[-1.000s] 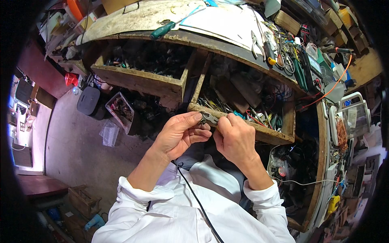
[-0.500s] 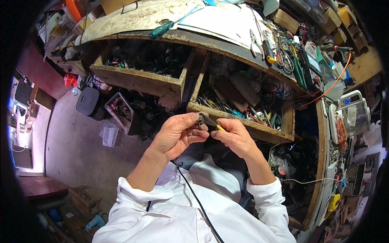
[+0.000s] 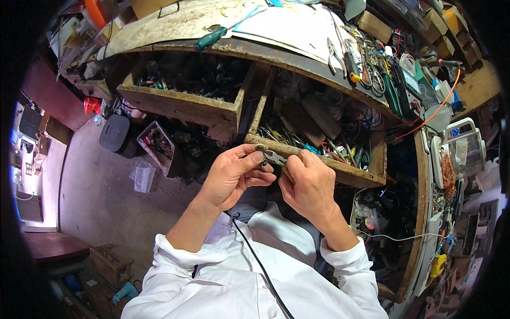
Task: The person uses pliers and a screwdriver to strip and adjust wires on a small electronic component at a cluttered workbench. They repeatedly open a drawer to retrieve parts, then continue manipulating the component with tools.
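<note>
In front of my body, my left hand (image 3: pixel 234 178) pinches a small round metal part (image 3: pixel 260 149) between thumb and fingers. What kind of part it is, I cannot make out. My right hand (image 3: pixel 311 183) is closed around the yellow handles of a pair of pliers (image 3: pixel 274 158). The metal jaws point left and meet the small part at my left fingertips; whether they grip it or only touch it is too small to tell. Both hands are just in front of the open right drawer (image 3: pixel 340 171).
Tools and wires fill the right drawer; the left drawer (image 3: pixel 180 106) holds many small parts. On the bench top lie a green-handled screwdriver (image 3: pixel 211 39), another pair of pliers (image 3: pixel 334 57) and a meter (image 3: pixel 411 85). A crate (image 3: pixel 159 149) stands on the floor, left.
My right hand has turned over, knuckles now up, and the pliers have rotated with it so their jaws show more plainly. My left hand stays nearly in place.
</note>
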Tool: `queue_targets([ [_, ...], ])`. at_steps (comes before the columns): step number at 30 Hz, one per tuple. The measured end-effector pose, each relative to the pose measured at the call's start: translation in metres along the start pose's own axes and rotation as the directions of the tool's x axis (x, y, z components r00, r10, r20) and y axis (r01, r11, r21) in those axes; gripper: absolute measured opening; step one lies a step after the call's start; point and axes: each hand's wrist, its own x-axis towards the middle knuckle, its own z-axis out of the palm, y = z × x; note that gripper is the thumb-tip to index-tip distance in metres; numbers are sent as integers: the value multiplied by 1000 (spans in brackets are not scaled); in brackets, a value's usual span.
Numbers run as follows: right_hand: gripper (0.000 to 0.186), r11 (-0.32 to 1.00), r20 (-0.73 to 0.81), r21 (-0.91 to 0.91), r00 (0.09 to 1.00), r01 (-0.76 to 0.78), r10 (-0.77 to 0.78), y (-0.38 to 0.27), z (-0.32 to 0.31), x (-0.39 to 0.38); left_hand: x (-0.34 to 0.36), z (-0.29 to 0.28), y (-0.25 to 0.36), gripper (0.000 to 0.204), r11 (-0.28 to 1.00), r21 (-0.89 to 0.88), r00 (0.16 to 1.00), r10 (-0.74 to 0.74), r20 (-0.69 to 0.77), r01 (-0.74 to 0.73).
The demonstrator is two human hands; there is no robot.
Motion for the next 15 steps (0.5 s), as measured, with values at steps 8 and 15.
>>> queue_targets([
  [8, 22, 983, -9, -159, 995, 95, -98, -4, -10, 5, -1, 8, -4, 42, 970, 209, 987, 139, -77, -120],
  [15, 19, 953, 36, -275, 992, 128, -122, -8, -15, 6, -3, 13, -5, 42, 918, 336, 968, 244, -61, -210],
])
